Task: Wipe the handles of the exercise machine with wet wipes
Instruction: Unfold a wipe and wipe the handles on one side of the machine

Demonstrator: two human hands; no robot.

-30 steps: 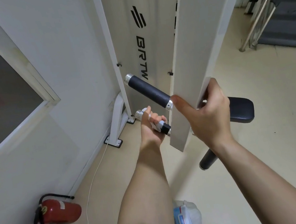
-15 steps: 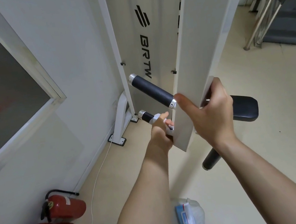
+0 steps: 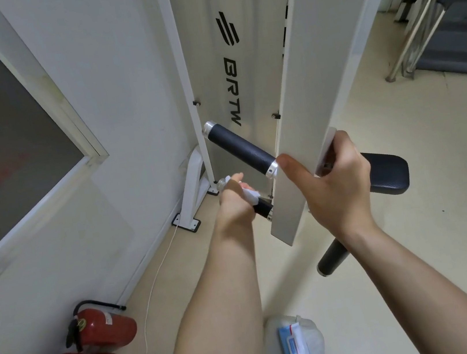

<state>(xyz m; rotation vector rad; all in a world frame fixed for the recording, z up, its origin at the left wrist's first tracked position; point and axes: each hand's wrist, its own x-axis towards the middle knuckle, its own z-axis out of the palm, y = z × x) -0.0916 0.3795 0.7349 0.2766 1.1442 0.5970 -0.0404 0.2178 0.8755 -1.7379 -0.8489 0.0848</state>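
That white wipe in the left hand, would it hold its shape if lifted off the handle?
Probably not. The wipe bunches in crumpled folds under the left hand, so it looks limp. It follows the lower handle, which suggests thin, light, clingy material.

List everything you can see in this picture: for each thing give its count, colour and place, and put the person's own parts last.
upper handle: 1, black with silver caps, on the white arm
lower handle: 1, black, mostly hidden by the left hand
wet wipe: 1, white, in the left hand
machine arm: 1, white, centre
seat pad: 1, black, right
fire extinguishers: 2, red, floor by the wall
wipes pack: 1, blue and white, bottom
left hand: wrapped round the lower handle
right hand: gripping the machine arm
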